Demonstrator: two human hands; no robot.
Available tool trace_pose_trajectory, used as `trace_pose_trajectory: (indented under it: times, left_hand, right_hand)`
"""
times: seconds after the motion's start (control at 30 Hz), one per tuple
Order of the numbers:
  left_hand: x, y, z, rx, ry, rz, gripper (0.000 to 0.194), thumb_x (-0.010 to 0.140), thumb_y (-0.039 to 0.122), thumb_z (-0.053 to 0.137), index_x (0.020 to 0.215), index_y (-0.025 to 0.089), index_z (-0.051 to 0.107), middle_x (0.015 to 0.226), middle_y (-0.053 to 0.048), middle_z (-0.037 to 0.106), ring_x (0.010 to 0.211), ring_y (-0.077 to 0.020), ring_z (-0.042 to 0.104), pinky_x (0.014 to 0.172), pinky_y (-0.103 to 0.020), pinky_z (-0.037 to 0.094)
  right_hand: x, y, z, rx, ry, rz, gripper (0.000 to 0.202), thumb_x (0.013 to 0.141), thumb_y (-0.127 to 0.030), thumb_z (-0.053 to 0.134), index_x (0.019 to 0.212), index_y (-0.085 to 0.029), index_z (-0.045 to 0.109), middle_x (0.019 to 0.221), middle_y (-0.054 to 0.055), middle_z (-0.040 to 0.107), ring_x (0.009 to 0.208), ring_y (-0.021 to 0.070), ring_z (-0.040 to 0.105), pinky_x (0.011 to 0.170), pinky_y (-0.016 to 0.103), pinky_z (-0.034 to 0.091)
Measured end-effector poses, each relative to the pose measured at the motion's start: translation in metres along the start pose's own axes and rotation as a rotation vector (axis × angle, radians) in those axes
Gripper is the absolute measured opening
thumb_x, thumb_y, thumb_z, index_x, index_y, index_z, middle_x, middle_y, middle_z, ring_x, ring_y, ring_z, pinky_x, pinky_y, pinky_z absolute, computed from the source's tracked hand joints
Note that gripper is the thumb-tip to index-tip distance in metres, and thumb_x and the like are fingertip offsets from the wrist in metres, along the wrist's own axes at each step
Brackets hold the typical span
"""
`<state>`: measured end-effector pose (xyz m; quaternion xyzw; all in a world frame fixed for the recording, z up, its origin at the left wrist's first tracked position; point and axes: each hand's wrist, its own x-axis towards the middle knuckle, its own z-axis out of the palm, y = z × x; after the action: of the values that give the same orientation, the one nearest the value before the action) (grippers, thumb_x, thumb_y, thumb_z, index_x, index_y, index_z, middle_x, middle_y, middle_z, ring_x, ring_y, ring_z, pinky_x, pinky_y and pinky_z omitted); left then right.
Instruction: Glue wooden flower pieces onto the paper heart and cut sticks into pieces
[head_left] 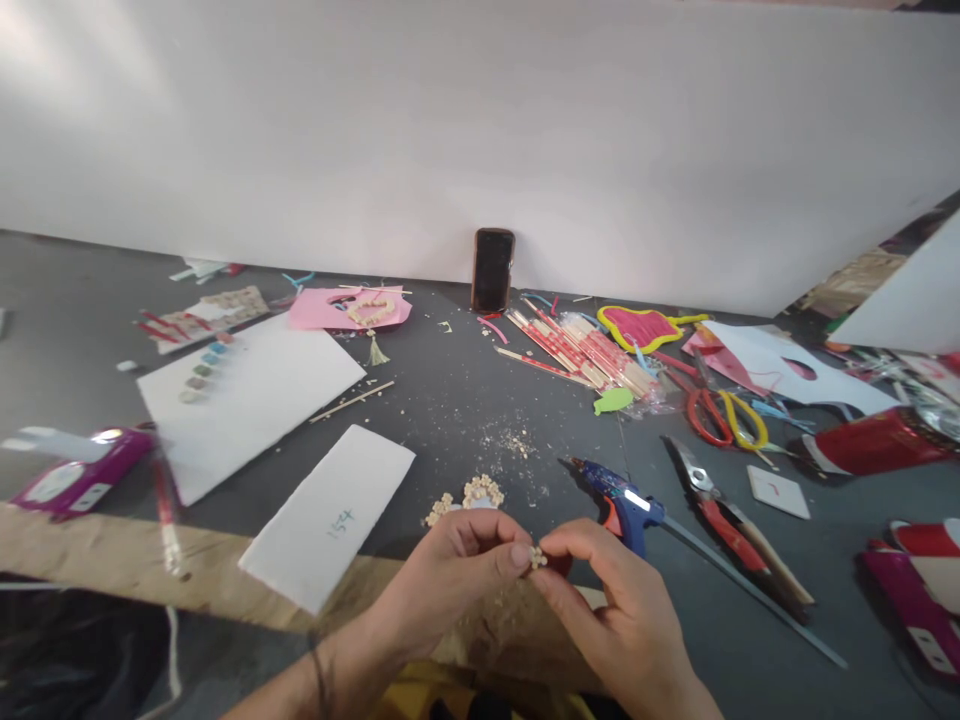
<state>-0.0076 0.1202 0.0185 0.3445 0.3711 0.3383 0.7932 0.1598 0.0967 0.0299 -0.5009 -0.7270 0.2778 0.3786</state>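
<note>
Between the fingertips of both hands is a small cream flower-shaped cluster of beads or wood slices (538, 558). My left hand (469, 560) pinches it from the left, thumb against forefinger. From the other side my right hand (607, 590) grips it between thumb and forefinger. Just beyond my left knuckles lies a ring of similar small cream pieces (482, 490), with another cluster (439, 509) beside it; my hand partly hides both. A blue glue gun (626, 505) with an orange trigger rests right of my right hand, its grey glue stick trailing off.
White boards (330, 515) lie at the left near a pink paper (311, 310). A phone (493, 270) leans on the white wall. Rightward are wrapped wooden sticks (577, 348), scissors (709, 418), red-handled pruning shears (727, 530) and a red can (870, 440). Crumbs (517, 440) dot the dark table.
</note>
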Motion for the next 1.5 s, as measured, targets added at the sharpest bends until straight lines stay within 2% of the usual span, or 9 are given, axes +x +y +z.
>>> trace_pose_trajectory:
  times: [0.2, 0.6, 0.73, 0.87, 1.07, 1.33, 1.5]
  left_hand:
    - [-0.001, 0.001, -0.001, 0.056, -0.010, 0.010, 0.017, 0.074, 0.029, 0.069, 0.070, 0.013, 0.067, 0.066, 0.000, 0.060, 0.063, -0.0079, 0.048, 0.061, -0.019, 0.036]
    - [0.000, 0.001, 0.003, -0.018, -0.019, -0.025, 0.018, 0.070, 0.028, 0.073, 0.067, 0.011, 0.068, 0.062, 0.000, 0.059, 0.058, -0.0077, 0.047, 0.058, -0.019, 0.035]
    - [0.000, -0.001, 0.004, -0.084, -0.017, -0.027, 0.018, 0.070, 0.028, 0.073, 0.066, 0.012, 0.068, 0.062, 0.000, 0.060, 0.057, -0.0074, 0.047, 0.057, -0.018, 0.035]
    - [0.000, -0.004, 0.005, -0.161, 0.015, 0.001, 0.015, 0.071, 0.027, 0.072, 0.068, 0.012, 0.069, 0.066, -0.002, 0.063, 0.063, -0.0090, 0.052, 0.063, -0.019, 0.039]
    - [0.003, -0.007, 0.005, -0.187, 0.028, 0.014, 0.013, 0.070, 0.024, 0.074, 0.068, 0.012, 0.070, 0.064, -0.001, 0.063, 0.063, -0.0083, 0.052, 0.065, -0.019, 0.039]
    - [0.004, -0.006, 0.006, -0.120, 0.059, 0.029, 0.016, 0.068, 0.027, 0.075, 0.065, 0.013, 0.068, 0.062, 0.000, 0.063, 0.060, -0.0083, 0.051, 0.062, -0.019, 0.039]
    - [0.004, -0.003, 0.007, -0.074, 0.050, 0.037, 0.018, 0.069, 0.029, 0.073, 0.064, 0.013, 0.068, 0.062, -0.001, 0.063, 0.062, -0.0093, 0.053, 0.063, -0.020, 0.039]
  right_hand:
    - [-0.001, 0.001, -0.001, 0.006, -0.032, -0.018, 0.007, 0.081, -0.018, 0.057, 0.085, -0.023, 0.059, 0.075, -0.001, 0.064, 0.065, 0.0104, 0.059, 0.060, 0.018, 0.047]
    - [-0.004, 0.006, -0.003, 0.125, -0.087, 0.032, 0.007, 0.083, -0.018, 0.057, 0.086, -0.024, 0.060, 0.077, -0.003, 0.063, 0.069, 0.0084, 0.059, 0.062, 0.016, 0.046]
    - [-0.005, 0.009, -0.001, 0.144, -0.072, 0.046, 0.011, 0.081, -0.019, 0.059, 0.090, -0.025, 0.060, 0.079, -0.003, 0.063, 0.070, 0.0086, 0.060, 0.063, 0.016, 0.047]
    - [-0.006, 0.012, 0.002, 0.188, -0.029, 0.077, 0.016, 0.081, -0.019, 0.057, 0.095, -0.027, 0.058, 0.083, -0.003, 0.064, 0.073, 0.0096, 0.061, 0.066, 0.017, 0.049]
    - [-0.010, 0.015, 0.005, 0.243, -0.080, 0.169, 0.010, 0.085, -0.023, 0.052, 0.089, -0.024, 0.061, 0.079, 0.000, 0.063, 0.067, 0.0098, 0.061, 0.053, 0.016, 0.047]
    - [-0.009, 0.015, 0.006, 0.244, -0.073, 0.174, 0.009, 0.085, -0.023, 0.053, 0.086, -0.024, 0.062, 0.077, -0.001, 0.063, 0.067, 0.0099, 0.060, 0.054, 0.016, 0.047]
    - [-0.010, 0.017, 0.003, 0.290, -0.029, 0.178, 0.013, 0.084, -0.020, 0.053, 0.092, -0.027, 0.062, 0.084, -0.002, 0.063, 0.070, 0.0088, 0.061, 0.058, 0.016, 0.047]
